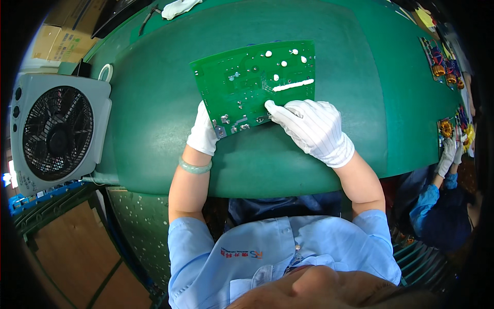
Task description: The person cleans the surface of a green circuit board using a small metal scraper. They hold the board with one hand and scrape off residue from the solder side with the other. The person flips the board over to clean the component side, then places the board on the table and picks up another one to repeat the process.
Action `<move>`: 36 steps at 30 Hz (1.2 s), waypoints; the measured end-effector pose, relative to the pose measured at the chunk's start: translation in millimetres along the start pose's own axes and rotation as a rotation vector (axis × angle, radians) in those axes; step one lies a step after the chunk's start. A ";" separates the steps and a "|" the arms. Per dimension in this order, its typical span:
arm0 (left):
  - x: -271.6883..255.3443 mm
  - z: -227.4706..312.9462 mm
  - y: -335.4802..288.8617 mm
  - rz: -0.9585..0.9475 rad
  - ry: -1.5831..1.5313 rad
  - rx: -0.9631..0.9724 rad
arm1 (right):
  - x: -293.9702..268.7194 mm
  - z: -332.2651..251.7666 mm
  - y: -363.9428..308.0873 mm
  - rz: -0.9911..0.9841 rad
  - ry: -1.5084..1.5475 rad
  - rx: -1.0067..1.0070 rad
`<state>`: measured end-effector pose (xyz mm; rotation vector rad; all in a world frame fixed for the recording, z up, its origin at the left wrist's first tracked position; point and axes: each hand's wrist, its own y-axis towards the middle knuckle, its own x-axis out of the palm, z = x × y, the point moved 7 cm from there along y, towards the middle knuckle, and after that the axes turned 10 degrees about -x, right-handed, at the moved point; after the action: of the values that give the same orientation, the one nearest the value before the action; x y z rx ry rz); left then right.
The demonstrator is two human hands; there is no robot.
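Note:
A green circuit board, tilted above the green tabletop, faces up with solder joints, several white blobs and one long white strip. My left hand, in a white glove, is closed on its lower left edge, with the fingers partly hidden behind the board. At the lower right edge, my right hand, also white-gloved, has its fingers curled together. One fingertip presses on the board's face near the solder joints. The hand covers part of that edge, and what lies under its curled fingers is hidden.
A grey box fan stands at the left. Behind it are cardboard boxes. A dark hand tool and a white glove or cloth lie at the far edge. At right, a co-worker's gloved hands are beside boards with copper coils.

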<state>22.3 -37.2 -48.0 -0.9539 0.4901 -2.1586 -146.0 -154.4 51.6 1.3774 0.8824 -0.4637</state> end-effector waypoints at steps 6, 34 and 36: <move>2.4 0.6 -5.0 -0.050 -0.047 0.005 | 1.5 -2.5 1.4 -0.021 0.018 -0.003; -10.9 -1.7 0.3 -0.110 0.006 0.102 | 4.4 -5.0 2.0 -0.011 0.008 -0.079; -10.2 -2.6 0.4 -0.117 -0.007 0.063 | 6.1 -7.0 1.2 -0.027 0.010 -0.099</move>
<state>25.3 -29.8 -54.9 -0.9759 0.3691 -2.2603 -143.2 -146.2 48.1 1.2799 0.9212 -0.4282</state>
